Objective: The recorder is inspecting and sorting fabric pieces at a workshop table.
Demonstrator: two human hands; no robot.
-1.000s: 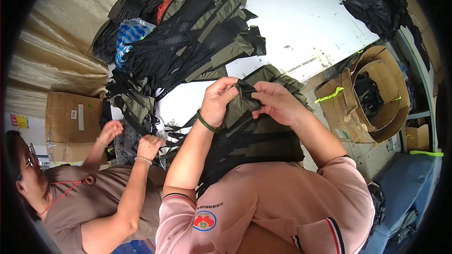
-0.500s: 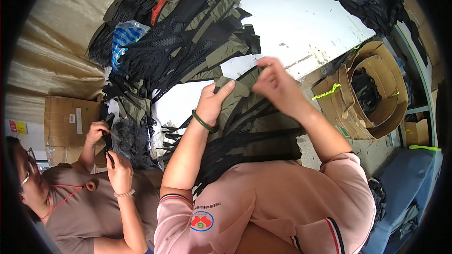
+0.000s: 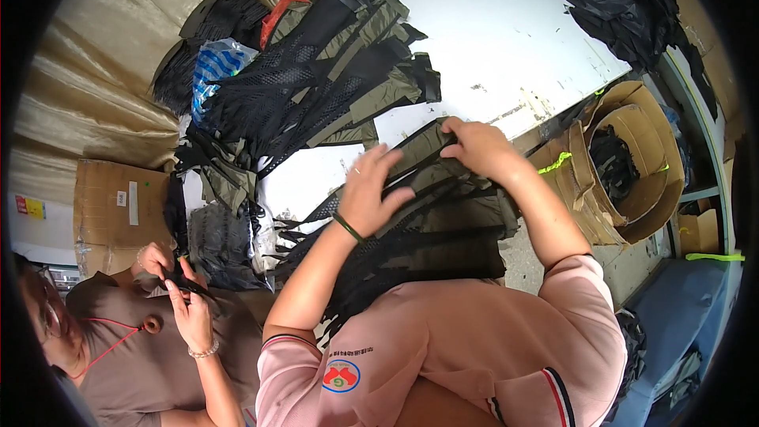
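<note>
By gold drapery [image 3: 87,87], fabric [image 3: 375,103] strews the white table [image 3: 490,39].

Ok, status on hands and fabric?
Left hand open over fabric pile. Right hand at far end of olive piece. Co-worker's hands off to the left.

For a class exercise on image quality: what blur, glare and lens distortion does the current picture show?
Head view: bare left hand motion-blurred, bare right hand sharper; head view: sheen on the creased gold fabric curtain; head view: fisheye curvature, dark corners.
</note>
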